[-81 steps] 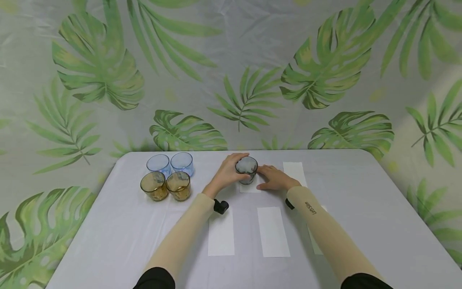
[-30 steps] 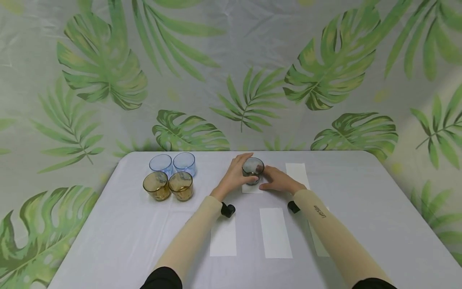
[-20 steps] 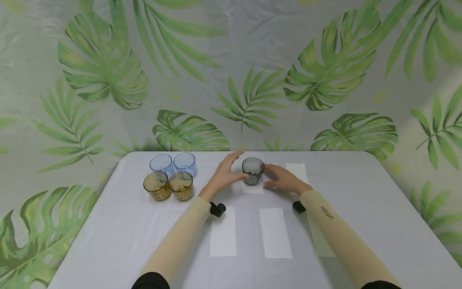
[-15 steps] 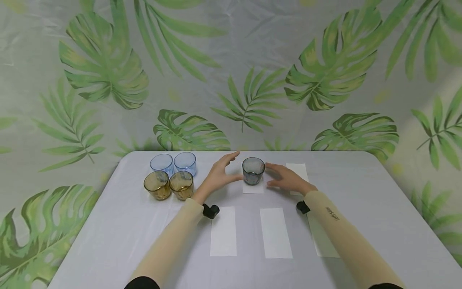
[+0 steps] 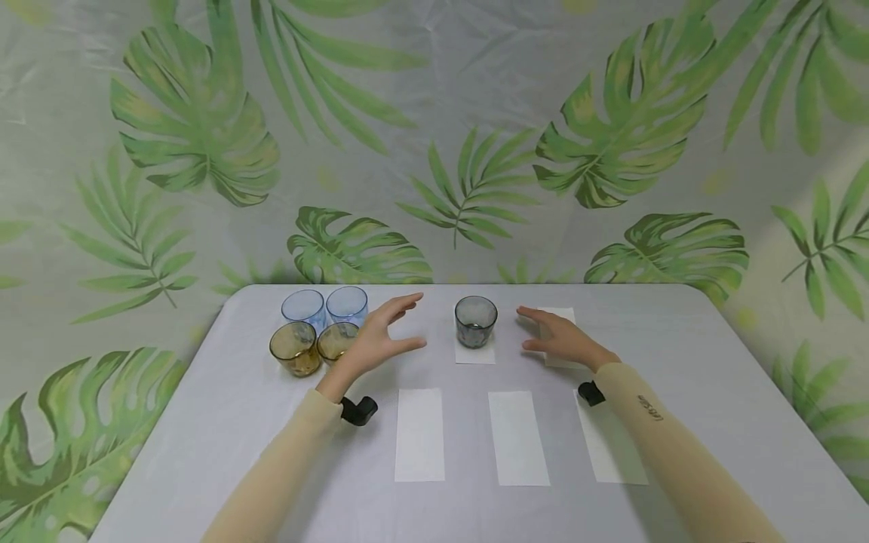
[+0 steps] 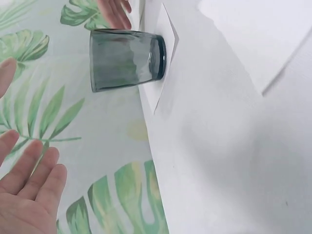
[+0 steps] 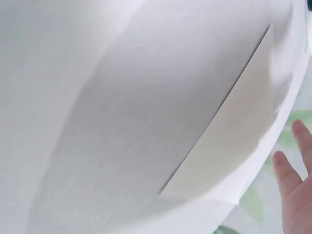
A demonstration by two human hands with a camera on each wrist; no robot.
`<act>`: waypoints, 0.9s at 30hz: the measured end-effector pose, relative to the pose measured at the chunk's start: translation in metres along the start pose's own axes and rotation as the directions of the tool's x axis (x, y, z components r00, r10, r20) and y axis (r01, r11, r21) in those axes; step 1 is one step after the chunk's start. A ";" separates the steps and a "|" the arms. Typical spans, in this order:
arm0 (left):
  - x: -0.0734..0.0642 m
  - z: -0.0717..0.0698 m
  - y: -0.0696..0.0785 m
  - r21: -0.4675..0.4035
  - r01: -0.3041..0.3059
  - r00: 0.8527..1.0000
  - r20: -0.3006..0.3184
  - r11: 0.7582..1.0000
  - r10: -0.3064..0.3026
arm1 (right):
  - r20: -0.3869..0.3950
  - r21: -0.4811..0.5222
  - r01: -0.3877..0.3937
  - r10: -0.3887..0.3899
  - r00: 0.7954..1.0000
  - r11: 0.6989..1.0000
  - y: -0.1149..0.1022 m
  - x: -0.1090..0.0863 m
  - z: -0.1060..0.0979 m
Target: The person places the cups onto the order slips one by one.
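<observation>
A grey glass tumbler (image 5: 475, 323) stands upright on a white paper card (image 5: 474, 356) near the back of the table, with both hands apart from it. To its left, my left hand (image 5: 376, 338) is held in the air, fingers spread and nothing in the grasp; it partly covers an amber tumbler (image 5: 336, 345). The left wrist view shows the grey tumbler (image 6: 127, 61) beyond the loose fingers (image 6: 36, 168). On the other side, my right hand (image 5: 560, 338) hovers over another white card (image 5: 562, 365), its fingers extended and holding nothing.
Left of the hands stand a second amber tumbler (image 5: 294, 351) and two blue tumblers (image 5: 303, 305), grouped closely. Three white cards lie in a front row: left card (image 5: 419, 437), middle card (image 5: 519, 441), right card (image 5: 614, 452). A leaf-print cloth (image 5: 475, 113) hangs behind the table.
Both hands have let go of the grey tumbler and drawn apart, the left one leftward toward the amber tumblers, the right one rightward. The tumbler stays on its card.
</observation>
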State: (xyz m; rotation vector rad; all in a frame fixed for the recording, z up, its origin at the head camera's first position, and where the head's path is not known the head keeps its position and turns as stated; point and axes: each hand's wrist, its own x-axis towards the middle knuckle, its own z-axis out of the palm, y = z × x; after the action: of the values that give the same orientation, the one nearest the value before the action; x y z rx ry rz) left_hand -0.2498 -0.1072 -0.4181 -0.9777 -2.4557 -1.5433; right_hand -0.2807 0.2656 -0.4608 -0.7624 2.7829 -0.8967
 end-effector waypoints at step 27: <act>-0.063 -0.080 -0.012 0.076 0.147 0.987 -0.072 0.986 -0.141 | -0.012 -0.033 -0.109 0.108 0.994 0.994 0.038 -0.038 -0.024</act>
State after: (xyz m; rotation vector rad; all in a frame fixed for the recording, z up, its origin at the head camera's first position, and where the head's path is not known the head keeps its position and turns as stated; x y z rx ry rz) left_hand -0.2272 -0.2069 -0.4126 -0.7386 -2.5699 -1.4769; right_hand -0.2708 0.3235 -0.4646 -0.6060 2.8233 -0.8392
